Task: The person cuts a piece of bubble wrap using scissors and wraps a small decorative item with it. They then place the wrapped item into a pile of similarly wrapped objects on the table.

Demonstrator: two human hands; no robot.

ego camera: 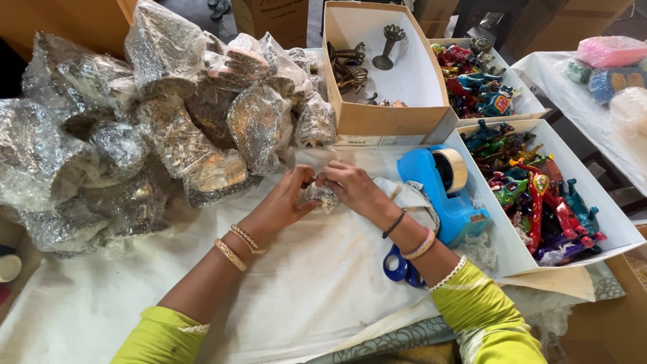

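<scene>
At the centre of the frame both hands close around a small bubble-wrapped bundle (322, 197), crinkly and silvery, held just above the white cloth (296, 283) that covers the table. The left hand (286, 199) cups it from the left with curled fingers; the right hand (350, 189) presses on it from the right and above, fingers bent tight. Both wrists carry bangles, and the sleeves are lime green.

Across the upper left of the frame lies a heap of wrapped parcels (155, 128), lumpy and glossy in clear bubble film. Just right of the hands stands a blue plastic tape dispenser (441, 192) with a tan roll of tape. Blue scissor handles (401, 266) show from under the right forearm.

At top centre sits a shallow cardboard box (377, 121), white inside, holding dark metal figurines; a pale rectangular label is stuck on its front wall. At the right edge two white trays (610, 222) hold glossy painted figurines (539, 195) in red, blue and green.
</scene>
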